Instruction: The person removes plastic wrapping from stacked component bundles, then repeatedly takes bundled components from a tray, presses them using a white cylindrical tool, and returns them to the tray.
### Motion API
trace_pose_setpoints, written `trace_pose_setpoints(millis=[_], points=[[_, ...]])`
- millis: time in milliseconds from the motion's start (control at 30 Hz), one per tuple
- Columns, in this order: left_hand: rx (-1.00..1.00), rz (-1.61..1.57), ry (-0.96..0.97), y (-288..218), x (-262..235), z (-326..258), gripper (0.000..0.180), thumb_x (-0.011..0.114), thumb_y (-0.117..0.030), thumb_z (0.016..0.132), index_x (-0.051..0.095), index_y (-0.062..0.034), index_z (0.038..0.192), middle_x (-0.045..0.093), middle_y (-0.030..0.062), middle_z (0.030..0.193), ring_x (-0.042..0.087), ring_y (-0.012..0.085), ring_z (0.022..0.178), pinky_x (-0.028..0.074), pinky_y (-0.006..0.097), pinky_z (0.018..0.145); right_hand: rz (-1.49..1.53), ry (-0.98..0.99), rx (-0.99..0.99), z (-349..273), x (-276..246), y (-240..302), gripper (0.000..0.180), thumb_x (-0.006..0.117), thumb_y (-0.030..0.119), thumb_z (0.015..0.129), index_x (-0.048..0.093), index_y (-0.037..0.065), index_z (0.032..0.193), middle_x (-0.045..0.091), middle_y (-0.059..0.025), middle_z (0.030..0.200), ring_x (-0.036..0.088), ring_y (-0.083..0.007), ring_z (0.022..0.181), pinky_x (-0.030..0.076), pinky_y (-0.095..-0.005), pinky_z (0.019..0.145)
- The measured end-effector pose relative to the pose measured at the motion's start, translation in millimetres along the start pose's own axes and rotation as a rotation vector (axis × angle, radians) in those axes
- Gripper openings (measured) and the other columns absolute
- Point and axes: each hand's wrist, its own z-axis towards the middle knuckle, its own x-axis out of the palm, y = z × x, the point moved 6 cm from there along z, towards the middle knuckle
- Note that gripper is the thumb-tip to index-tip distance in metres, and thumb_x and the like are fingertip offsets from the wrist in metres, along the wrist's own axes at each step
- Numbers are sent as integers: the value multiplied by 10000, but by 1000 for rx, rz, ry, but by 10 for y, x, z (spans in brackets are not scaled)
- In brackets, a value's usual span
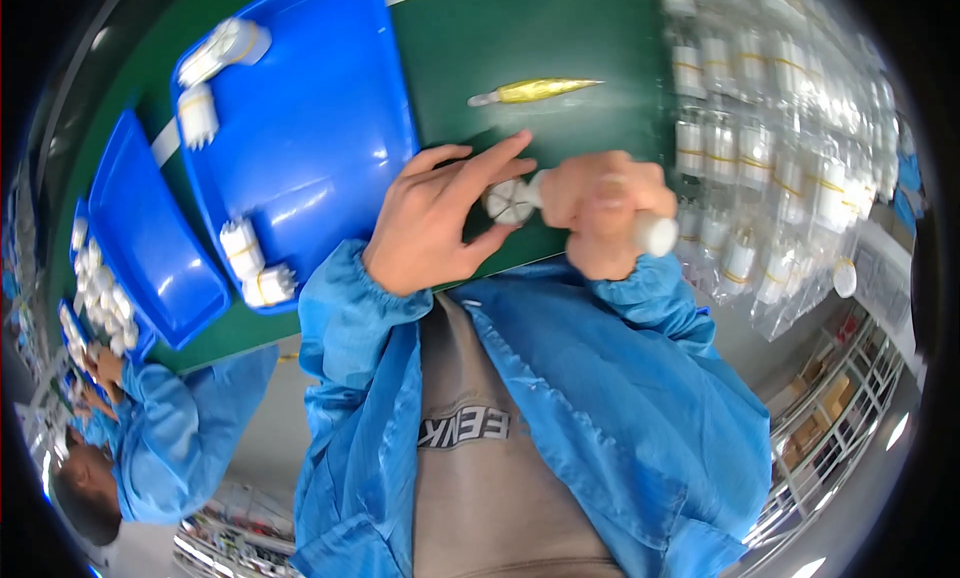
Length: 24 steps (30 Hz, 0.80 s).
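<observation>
My right hand (603, 210) is closed around a white cylindrical part (655, 234), whose round end (511, 200) points toward my left hand. My left hand (445, 213) has its fingers spread, fingertips touching that round end from the left. Both hands hover over the green table (560, 38) near its front edge. A part in gold-coloured wrapping (535, 90) lies on the green surface just beyond my hands. Both sleeves are blue.
A large blue tray (330, 128) to the left holds a few white bundled parts (255, 263). Further left are more blue trays (140, 238). Several clear-bagged white parts (770, 138) pile at the right. Another person in blue (150, 428) works at lower left.
</observation>
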Motion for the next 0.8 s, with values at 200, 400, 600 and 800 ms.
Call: trace_pose_setpoints(millis=[200, 400, 600, 800], points=[[32, 71, -17, -16, 11, -66, 218, 700, -198, 884, 636, -52, 1033, 698, 199, 1278, 718, 351, 976, 502, 418, 954, -169, 196, -154, 143, 263, 170, 129, 689, -15, 823, 618, 27, 724, 611, -107, 661, 591, -295, 509, 459, -354, 453], [-75, -38, -66, -167, -8, 8, 523, 842, -46, 716, 693, -33, 1218, 753, 126, 1093, 685, 302, 971, 500, 375, 912, -45, 34, -176, -28, -216, 885, 227, 785, 191, 899, 653, 30, 808, 599, -53, 658, 589, -251, 512, 434, -342, 451], [-21, -521, -198, -509, -1, 67, 597, 880, -206, 781, 633, 51, 1260, 740, 240, 1086, 738, 309, 1003, 573, 377, 903, -451, 465, 152, -225, -894, 1682, 271, 783, 289, 905, 667, 44, 908, 676, -104, 857, 677, -247, 693, 515, -344, 549], [-6, -358, -21, -527, 209, 294, 516, 842, 4, 738, 676, 22, 1226, 756, 177, 1083, 740, 249, 1004, 566, 340, 898, -1364, -1004, 597, -475, -2786, 2252, 615, 615, 566, 965, 663, -37, 1079, 680, -135, 847, 631, -156, 825, 481, -291, 753]])
